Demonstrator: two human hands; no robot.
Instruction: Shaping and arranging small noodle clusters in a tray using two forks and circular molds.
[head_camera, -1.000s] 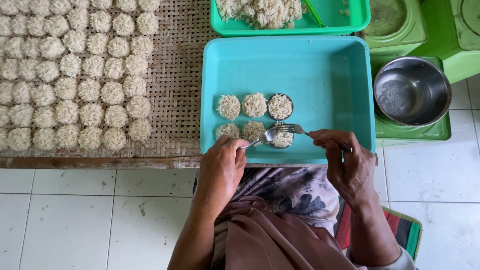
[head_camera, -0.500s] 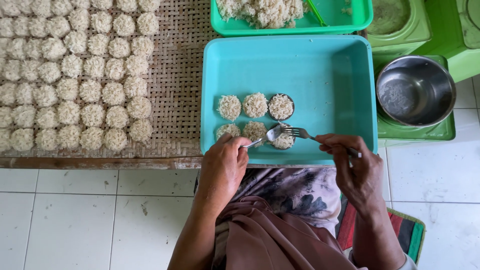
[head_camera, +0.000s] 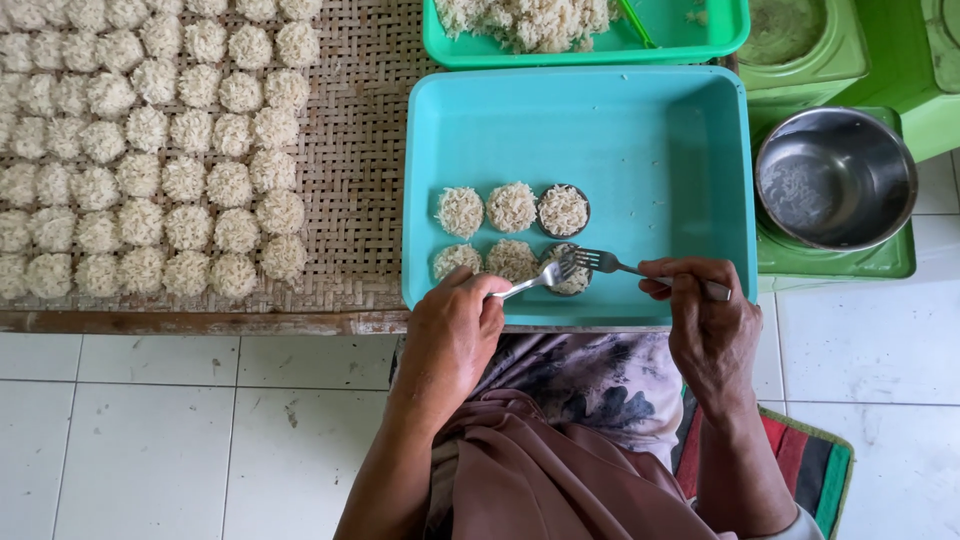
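Two forks work a noodle round in a tray.

The left hand (head_camera: 452, 335) is closed around a fork (head_camera: 535, 281) whose tines point toward 2 o'clock onto a round (head_camera: 566, 270) in a dark ring mould. The right hand (head_camera: 705, 325) pinches a second fork (head_camera: 620, 265), tines toward 9 o'clock, touching the same round. That round lies in the teal tray (head_camera: 650, 150) at its 6 o'clock edge, last of six. At 3 o'clock sits a steel bowl (head_camera: 835, 178); at 9 o'clock, a woven mat (head_camera: 370, 150) carries many rounds.

green tray (head_camera: 700, 45) cut by top edge, fork handle (head_camera: 700, 288) hidden under fingers (head_camera: 680, 275)
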